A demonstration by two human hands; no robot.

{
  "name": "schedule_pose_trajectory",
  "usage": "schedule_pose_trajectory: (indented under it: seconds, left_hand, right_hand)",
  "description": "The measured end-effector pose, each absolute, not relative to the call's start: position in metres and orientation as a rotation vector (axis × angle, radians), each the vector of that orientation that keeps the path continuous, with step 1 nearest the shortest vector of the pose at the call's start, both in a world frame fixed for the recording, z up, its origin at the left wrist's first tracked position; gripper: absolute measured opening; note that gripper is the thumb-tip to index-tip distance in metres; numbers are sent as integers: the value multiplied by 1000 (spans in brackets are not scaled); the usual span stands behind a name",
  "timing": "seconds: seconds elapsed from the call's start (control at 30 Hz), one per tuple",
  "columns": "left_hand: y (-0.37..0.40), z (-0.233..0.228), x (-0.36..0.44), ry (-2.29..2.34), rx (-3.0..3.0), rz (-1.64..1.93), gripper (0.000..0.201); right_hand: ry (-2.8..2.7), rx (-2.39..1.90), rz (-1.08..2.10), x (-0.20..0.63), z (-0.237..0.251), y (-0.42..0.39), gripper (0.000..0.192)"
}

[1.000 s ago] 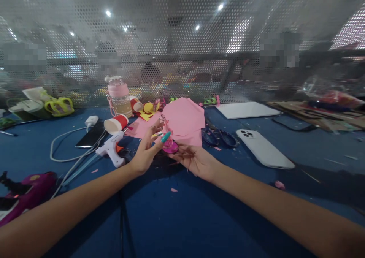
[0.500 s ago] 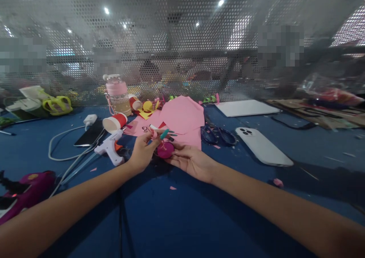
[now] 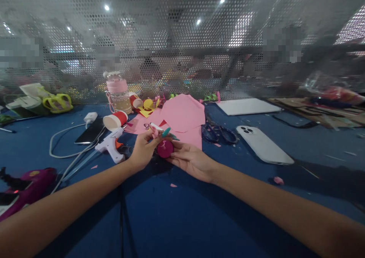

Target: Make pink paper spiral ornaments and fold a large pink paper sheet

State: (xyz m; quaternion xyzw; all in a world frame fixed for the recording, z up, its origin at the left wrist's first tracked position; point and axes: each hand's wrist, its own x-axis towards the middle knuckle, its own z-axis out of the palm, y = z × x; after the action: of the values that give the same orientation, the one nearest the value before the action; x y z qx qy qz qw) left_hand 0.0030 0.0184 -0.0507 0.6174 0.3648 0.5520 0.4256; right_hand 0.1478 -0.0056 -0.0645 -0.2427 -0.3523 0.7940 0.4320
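My right hand [image 3: 196,163] holds a small magenta round piece [image 3: 165,152] from its right side, fingers closed along its edge. Thin pale pink strands lie on its upper face. Just left of it, my left hand [image 3: 143,150] pinches a small pink scrap [image 3: 154,132], apparently paper, between thumb and fingers. Teal pointed shapes [image 3: 166,132] stick out at the left fingertips; I cannot make out what they are. Behind both hands lie large pink paper sheets [image 3: 182,115]. A white glue gun [image 3: 111,147] rests left of my left hand.
A red-and-white paper cup [image 3: 115,120], black phone [image 3: 89,132] and pink-topped bottle [image 3: 117,92] stand or lie left. Dark blue scissors [image 3: 219,133] and a white phone [image 3: 264,146] lie right. A magenta device [image 3: 34,185] is near left. Perforated metal [image 3: 182,41] closes the back.
The left fingers and pink scrap have shifted slightly over the magenta round piece, whose face now tilts more toward me. Both hands keep their holds.
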Motion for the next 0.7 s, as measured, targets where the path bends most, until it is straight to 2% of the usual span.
schedule_pose_trajectory:
  seconds: [0.43,0.7]
  left_hand:
    - [18,-50,3,895,1578,1340,17]
    - [18,-50,3,879,1541,1376,21]
  right_hand:
    - [-1127,-634,1746,141,-68,-15,31]
    - [-927,-660,1907,146,-64,-11,42]
